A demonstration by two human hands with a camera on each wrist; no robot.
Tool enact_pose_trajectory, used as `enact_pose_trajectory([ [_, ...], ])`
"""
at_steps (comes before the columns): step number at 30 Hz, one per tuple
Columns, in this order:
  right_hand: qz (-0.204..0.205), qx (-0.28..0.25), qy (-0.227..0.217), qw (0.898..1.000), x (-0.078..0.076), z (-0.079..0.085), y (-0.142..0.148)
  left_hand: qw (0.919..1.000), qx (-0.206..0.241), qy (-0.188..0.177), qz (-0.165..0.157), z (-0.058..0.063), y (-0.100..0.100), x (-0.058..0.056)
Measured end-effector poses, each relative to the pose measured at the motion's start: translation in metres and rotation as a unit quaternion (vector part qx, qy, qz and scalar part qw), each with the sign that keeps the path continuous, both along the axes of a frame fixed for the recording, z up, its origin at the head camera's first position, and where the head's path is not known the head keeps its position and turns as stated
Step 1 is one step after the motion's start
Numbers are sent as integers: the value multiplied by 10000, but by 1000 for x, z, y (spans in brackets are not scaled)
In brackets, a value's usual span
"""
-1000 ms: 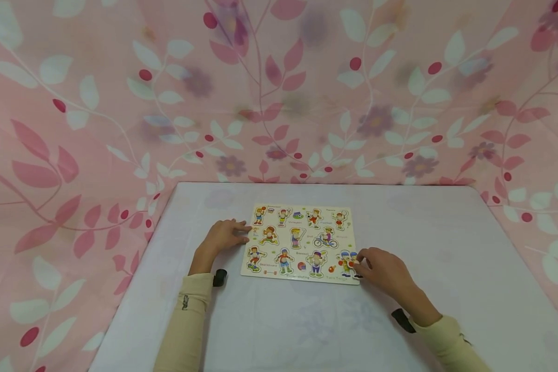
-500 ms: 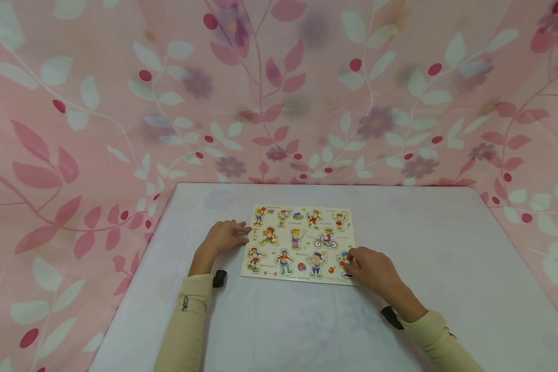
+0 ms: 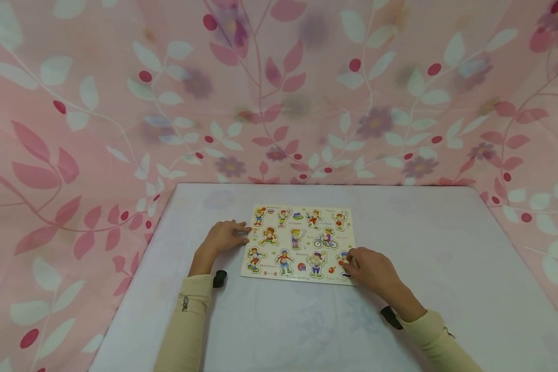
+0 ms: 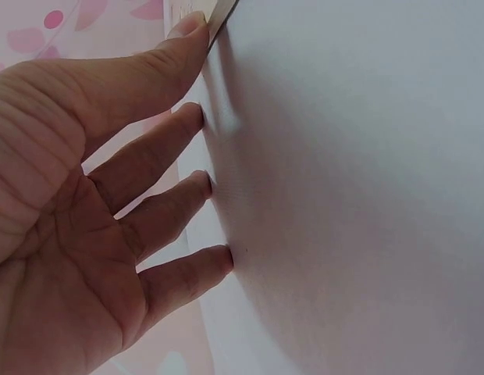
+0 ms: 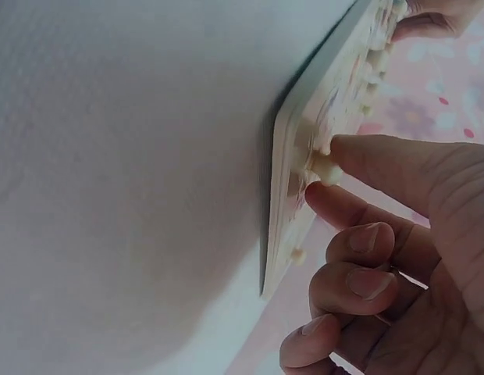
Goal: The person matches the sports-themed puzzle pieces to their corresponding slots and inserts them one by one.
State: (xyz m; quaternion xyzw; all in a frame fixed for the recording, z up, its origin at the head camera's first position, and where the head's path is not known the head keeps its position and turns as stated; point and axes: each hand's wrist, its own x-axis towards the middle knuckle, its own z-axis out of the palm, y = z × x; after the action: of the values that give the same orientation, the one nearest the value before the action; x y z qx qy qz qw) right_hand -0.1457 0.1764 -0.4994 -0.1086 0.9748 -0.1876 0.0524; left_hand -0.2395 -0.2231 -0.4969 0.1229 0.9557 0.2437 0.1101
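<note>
A wooden knob puzzle board (image 3: 277,261) with figures doing sports lies flat on the white-covered table. At its left edge is my left hand (image 3: 220,237), fingers spread and fairly straight. In the left wrist view the left thumb (image 4: 187,47) touches the board's edge while other fingertips rest on the cloth. My right hand (image 3: 376,268) is over the near right corner, partly hiding the table tennis piece (image 3: 344,256). Seen from the right wrist, thumb and index finger pinch that piece's round knob (image 5: 326,170), the other fingers curled. The piece looks seated in or very near its slot.
The table (image 3: 260,330) has a white cloth and runs back to a pink floral curtain (image 3: 279,103). Other figures, such as the cyclist (image 3: 326,238) and the golfer (image 3: 296,238), sit in the board. Dark wrist cameras show at both cuffs.
My right hand has moved left, bringing the table tennis piece from over the board's right edge to its spot in the corner. The left hand has kept still.
</note>
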Motion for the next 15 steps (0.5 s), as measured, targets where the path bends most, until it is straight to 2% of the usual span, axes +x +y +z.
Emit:
enact_pose_trajectory([
  [5,-187,-134,40,9997,0,4,8,9999,-66,-72,-50,-3,-1,0],
  [9,-254,-178,422,9986,1,7,21,9998,-77,-64,-142,-5,-1,2],
  [12,-197,-157,851,9961,1,7,33,9997,-106,33,-230,-7,1,9],
  [15,-144,-99,1199,9926,3,6,45,9992,-102,274,-274,-8,4,21],
])
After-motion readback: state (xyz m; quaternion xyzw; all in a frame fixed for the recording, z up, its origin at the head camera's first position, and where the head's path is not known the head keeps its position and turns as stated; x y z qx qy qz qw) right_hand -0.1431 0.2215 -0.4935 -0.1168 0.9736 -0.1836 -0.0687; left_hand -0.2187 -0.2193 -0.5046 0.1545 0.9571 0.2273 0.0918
